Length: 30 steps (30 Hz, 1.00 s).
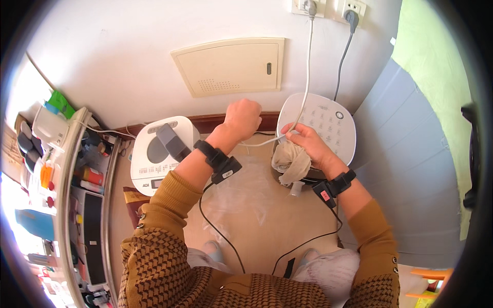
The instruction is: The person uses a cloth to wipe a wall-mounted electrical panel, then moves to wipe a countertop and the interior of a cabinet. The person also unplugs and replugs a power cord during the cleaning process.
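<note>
My right hand (314, 146) pinches a white power cable (309, 65) between thumb and fingers. This cable drops from a plug in the wall and runs on leftward, passing under my left wrist. Just below those fingers, a bunched beige cloth (291, 161) lies against the front of a white appliance (316, 127) with a panel of printed icons and a round button. Curled into a fist, my left hand (243, 118) is raised between the two machines; its palm side is hidden. Left of it stands a white ACA bread maker (165, 154) with a dark grey object (172, 142) on its lid.
Wall sockets (352, 9) hold two plugs; a grey cable (342, 63) runs down behind the right appliance. Cluttered shelving (73, 161) lines the left. A grey-blue covering (408, 161) flanks the right. Clear plastic sheeting (246, 188) lies on the floor. Thin black cords (221, 231) trail from my wrist straps.
</note>
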Each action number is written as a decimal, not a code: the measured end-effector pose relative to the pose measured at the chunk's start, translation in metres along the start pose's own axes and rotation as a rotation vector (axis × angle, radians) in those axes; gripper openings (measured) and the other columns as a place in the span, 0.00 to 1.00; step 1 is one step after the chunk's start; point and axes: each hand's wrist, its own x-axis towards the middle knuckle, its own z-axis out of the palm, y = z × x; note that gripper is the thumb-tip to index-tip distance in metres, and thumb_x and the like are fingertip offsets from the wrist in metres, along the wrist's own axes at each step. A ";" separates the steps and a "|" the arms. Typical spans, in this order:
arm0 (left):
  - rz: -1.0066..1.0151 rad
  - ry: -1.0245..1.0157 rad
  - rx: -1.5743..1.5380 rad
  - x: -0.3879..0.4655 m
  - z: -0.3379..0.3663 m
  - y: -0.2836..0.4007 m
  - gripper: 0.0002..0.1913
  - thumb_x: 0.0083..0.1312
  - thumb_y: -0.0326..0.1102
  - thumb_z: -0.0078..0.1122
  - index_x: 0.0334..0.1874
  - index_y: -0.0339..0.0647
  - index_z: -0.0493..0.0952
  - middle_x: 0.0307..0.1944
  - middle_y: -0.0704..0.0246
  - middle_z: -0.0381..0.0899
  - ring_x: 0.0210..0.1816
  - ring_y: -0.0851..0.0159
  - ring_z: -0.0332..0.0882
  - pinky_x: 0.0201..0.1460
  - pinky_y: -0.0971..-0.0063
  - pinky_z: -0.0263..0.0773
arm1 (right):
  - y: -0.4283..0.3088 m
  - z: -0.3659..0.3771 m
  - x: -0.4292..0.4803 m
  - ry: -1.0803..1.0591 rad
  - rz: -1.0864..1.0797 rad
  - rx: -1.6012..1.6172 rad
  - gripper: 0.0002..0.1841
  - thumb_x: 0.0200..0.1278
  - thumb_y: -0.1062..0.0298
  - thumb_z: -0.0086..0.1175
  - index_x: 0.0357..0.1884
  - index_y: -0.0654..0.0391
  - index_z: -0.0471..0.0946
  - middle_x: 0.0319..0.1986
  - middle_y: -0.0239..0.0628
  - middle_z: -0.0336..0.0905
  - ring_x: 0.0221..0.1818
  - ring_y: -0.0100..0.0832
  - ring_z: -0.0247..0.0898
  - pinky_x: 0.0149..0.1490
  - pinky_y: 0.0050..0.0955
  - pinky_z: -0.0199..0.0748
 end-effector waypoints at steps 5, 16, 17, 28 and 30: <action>0.182 0.086 -0.317 -0.018 0.016 -0.003 0.15 0.60 0.31 0.60 0.50 0.39 0.82 0.48 0.52 0.84 0.53 0.45 0.80 0.56 0.53 0.75 | -0.005 0.006 -0.002 0.058 0.084 0.027 0.08 0.75 0.68 0.55 0.51 0.57 0.77 0.37 0.30 0.79 0.37 0.24 0.77 0.41 0.27 0.79; 0.244 -0.308 -0.298 -0.037 0.016 0.008 0.16 0.63 0.38 0.59 0.49 0.38 0.81 0.42 0.50 0.84 0.50 0.42 0.81 0.55 0.51 0.77 | -0.007 0.014 -0.007 0.296 0.079 -0.149 0.13 0.75 0.63 0.56 0.52 0.61 0.78 0.39 0.35 0.81 0.38 0.27 0.78 0.43 0.28 0.77; 0.250 -0.288 -0.313 -0.037 0.011 0.007 0.17 0.65 0.41 0.59 0.50 0.39 0.81 0.43 0.51 0.84 0.50 0.43 0.82 0.54 0.52 0.77 | -0.010 0.016 -0.010 0.278 0.064 -0.160 0.13 0.75 0.63 0.56 0.52 0.61 0.78 0.39 0.35 0.81 0.38 0.26 0.78 0.43 0.28 0.77; 0.326 -0.342 -1.488 -0.051 -0.035 0.041 0.31 0.74 0.50 0.60 0.71 0.39 0.66 0.56 0.63 0.78 0.54 0.64 0.77 0.48 0.67 0.76 | -0.094 0.057 -0.044 0.444 -0.176 0.010 0.15 0.78 0.61 0.51 0.53 0.62 0.79 0.45 0.38 0.83 0.47 0.28 0.79 0.52 0.28 0.78; 0.206 -0.266 -1.778 -0.048 -0.032 0.047 0.26 0.69 0.38 0.66 0.64 0.32 0.71 0.53 0.58 0.80 0.52 0.64 0.79 0.55 0.68 0.76 | -0.101 0.069 -0.051 0.366 -0.242 -0.026 0.16 0.79 0.61 0.51 0.58 0.62 0.77 0.50 0.38 0.81 0.52 0.27 0.77 0.56 0.28 0.75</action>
